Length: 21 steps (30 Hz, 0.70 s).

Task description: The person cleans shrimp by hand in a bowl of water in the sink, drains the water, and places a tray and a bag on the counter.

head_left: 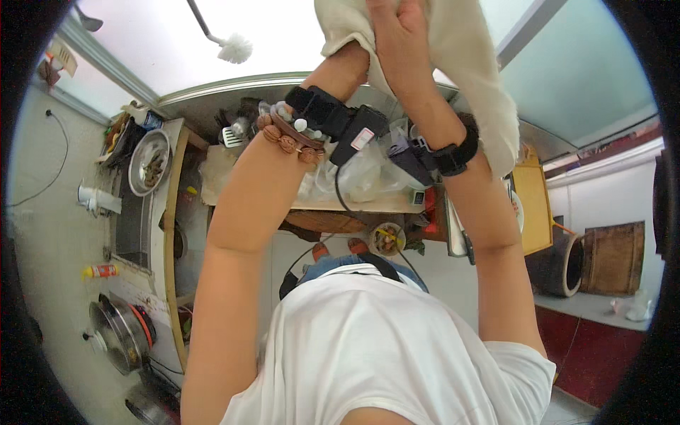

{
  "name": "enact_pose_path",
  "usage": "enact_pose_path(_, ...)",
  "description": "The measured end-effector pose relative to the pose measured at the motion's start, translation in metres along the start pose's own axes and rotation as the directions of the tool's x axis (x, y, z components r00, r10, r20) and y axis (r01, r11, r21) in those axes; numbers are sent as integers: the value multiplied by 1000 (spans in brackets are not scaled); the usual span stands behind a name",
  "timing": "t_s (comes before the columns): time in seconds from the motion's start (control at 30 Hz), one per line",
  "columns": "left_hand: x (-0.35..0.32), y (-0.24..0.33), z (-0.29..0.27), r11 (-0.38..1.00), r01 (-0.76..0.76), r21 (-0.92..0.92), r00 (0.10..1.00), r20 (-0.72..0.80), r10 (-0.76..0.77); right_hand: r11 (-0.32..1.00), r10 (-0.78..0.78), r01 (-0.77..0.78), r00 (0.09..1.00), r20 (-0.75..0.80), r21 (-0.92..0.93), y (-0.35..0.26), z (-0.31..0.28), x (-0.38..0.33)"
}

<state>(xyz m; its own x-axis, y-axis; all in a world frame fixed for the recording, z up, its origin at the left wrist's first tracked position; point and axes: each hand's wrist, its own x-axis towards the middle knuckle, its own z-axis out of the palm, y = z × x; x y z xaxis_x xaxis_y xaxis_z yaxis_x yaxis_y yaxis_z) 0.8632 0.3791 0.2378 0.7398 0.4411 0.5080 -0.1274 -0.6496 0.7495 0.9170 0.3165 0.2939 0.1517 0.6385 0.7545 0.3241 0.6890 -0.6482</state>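
Note:
Both my arms are raised toward the top of the view. A cream cloth (pixel 474 64) hangs there. My right hand (pixel 400 35) is closed on the cloth near its upper middle, fingers pressed into the fabric. My left hand is hidden under the cloth's left edge; only its wrist (pixel 348 65) shows, so I cannot tell its grip. My left forearm carries a string of brown beads (pixel 287 142) and a black strapped device (pixel 333 120). A black band with a small device (pixel 446 156) sits on my right forearm.
Clear plastic bags (pixel 361 177) lie on a wooden table (pixel 368 205) below my arms. A metal bowl of food (pixel 149 163) and a lidded steel pot (pixel 117 333) stand at the left. A yellow board (pixel 535 205) and a wooden barrel (pixel 613 258) are at the right.

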Motion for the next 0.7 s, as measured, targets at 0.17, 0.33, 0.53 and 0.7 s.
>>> enact_pose_path(0.17,-9,-9,-13,999,-30,42,997,73,27,962,125,-109,991,-51,250,16,-6,-17)
enact_pose_path(0.33,-8,-9,-30,994,-61,87,994,101,52,320,414,-401,874,255,858,4,18,-16)
enact_pose_path(0.53,-3,-19,-40,986,-144,83,986,92,136,410,480,-306,874,83,859,54,32,-5)
enact_pose_path(0.7,-67,-23,-51,878,-150,-454,965,-261,29,672,691,-607,720,-65,424,95,-4,-75)
